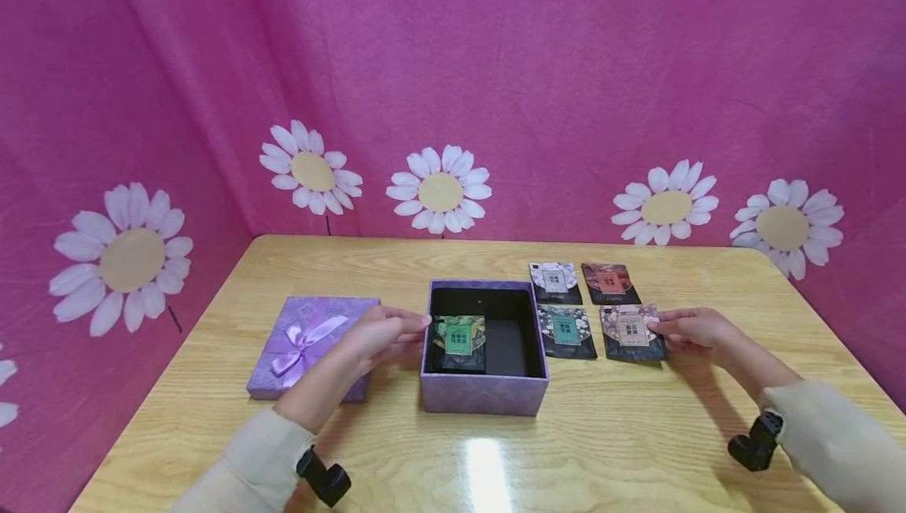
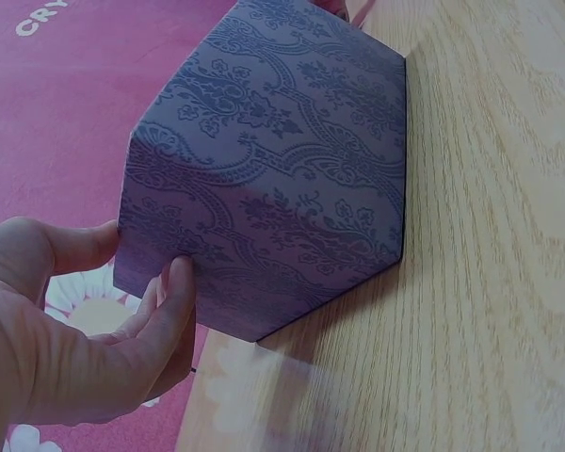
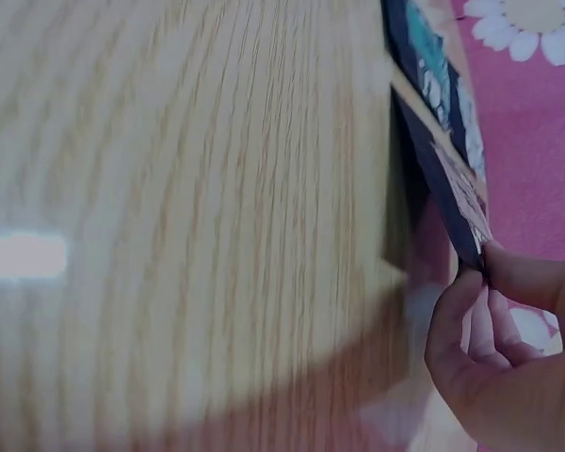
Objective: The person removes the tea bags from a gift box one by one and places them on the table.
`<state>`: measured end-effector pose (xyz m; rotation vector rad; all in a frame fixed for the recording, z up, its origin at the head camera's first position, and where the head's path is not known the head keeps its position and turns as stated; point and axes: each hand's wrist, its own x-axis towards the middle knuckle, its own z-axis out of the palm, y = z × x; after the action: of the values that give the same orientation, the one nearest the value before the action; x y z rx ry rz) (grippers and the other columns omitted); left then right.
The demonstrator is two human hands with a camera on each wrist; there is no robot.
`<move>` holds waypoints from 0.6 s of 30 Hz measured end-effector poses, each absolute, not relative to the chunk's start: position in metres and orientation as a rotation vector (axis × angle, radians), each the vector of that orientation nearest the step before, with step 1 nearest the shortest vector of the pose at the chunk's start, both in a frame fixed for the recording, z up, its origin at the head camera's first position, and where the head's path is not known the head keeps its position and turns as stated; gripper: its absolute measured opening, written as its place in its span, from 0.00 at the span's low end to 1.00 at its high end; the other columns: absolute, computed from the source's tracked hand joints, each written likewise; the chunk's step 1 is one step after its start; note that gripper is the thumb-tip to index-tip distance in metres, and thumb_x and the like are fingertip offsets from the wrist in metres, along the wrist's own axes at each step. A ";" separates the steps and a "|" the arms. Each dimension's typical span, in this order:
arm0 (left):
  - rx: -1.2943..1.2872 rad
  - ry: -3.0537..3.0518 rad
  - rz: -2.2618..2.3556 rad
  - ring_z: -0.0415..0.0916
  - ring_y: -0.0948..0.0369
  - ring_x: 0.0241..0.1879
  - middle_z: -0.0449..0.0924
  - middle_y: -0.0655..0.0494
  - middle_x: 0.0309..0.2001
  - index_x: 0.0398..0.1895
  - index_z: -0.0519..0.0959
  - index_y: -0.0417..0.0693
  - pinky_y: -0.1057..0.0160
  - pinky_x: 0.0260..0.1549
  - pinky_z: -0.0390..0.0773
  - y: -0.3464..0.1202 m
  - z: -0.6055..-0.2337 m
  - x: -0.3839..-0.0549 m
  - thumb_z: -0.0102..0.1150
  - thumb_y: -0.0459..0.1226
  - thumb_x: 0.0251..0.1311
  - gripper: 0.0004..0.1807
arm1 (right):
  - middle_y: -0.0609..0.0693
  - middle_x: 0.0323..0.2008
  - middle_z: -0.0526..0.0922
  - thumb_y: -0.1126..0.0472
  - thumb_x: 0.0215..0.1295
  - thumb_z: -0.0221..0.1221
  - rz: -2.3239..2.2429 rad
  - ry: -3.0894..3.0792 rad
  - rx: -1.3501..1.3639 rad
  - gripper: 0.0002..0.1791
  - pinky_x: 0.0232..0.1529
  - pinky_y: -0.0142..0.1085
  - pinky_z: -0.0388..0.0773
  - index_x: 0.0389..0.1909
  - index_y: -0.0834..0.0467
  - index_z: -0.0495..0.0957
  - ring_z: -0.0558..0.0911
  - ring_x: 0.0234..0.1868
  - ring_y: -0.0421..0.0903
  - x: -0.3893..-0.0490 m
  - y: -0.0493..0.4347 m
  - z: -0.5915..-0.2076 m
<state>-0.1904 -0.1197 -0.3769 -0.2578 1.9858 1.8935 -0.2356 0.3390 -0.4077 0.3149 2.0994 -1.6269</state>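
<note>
In the head view, an open purple gift box (image 1: pixel 484 395) stands mid-table with a green-labelled sachet (image 1: pixel 460 344) leaning inside it at the left. My left hand (image 1: pixel 382 332) holds the box's left side at the rim. Its thumb lies at the top edge and its fingers touch the patterned outer wall (image 2: pixel 273 179). To the right of the box, my right hand (image 1: pixel 697 332) pinches the right edge of a pink-labelled sachet (image 1: pixel 632 332) between thumb and fingers. In the right wrist view this sachet (image 3: pixel 443 179) is tilted, its held edge raised off the table.
A purple lid (image 1: pixel 283 340) with a ribbon bow lies left of the box, partly behind my left forearm. Near the held sachet lie a white-labelled sachet (image 1: pixel 555 283), an orange-labelled sachet (image 1: pixel 610 283) and a teal-labelled sachet (image 1: pixel 566 332). Pink flowered cloth (image 1: pixel 538 104) hangs behind the wooden table (image 1: pixel 609 434).
</note>
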 end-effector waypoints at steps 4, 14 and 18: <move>-0.239 1.976 1.910 0.81 0.63 0.37 0.81 0.35 0.48 0.52 0.71 0.22 0.63 0.49 0.85 -0.120 -0.378 -0.190 0.56 0.30 0.63 0.19 | 0.37 0.21 0.80 0.64 0.63 0.60 -1.515 2.232 0.343 0.02 0.26 0.23 0.81 0.34 0.58 0.82 0.76 0.21 0.30 -0.239 0.336 -0.408; -0.230 1.959 1.933 0.82 0.59 0.41 0.76 0.28 0.55 0.53 0.69 0.20 0.61 0.49 0.85 -0.121 -0.379 -0.191 0.55 0.30 0.63 0.21 | 0.42 0.26 0.78 0.63 0.58 0.65 -1.281 2.471 0.369 0.22 0.27 0.28 0.83 0.48 0.75 0.75 0.75 0.24 0.34 -0.245 0.324 -0.406; -0.232 1.960 1.936 0.82 0.58 0.42 0.75 0.27 0.55 0.53 0.69 0.20 0.61 0.50 0.85 -0.120 -0.378 -0.191 0.55 0.29 0.63 0.20 | 0.43 0.26 0.78 0.63 0.57 0.66 -1.242 2.501 0.387 0.21 0.27 0.28 0.83 0.46 0.74 0.77 0.75 0.24 0.34 -0.248 0.323 -0.406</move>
<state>-0.1906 -0.1204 -0.3785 -0.2322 1.9600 1.9362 -0.2480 0.3231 -0.4058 0.3873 2.5012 -1.2419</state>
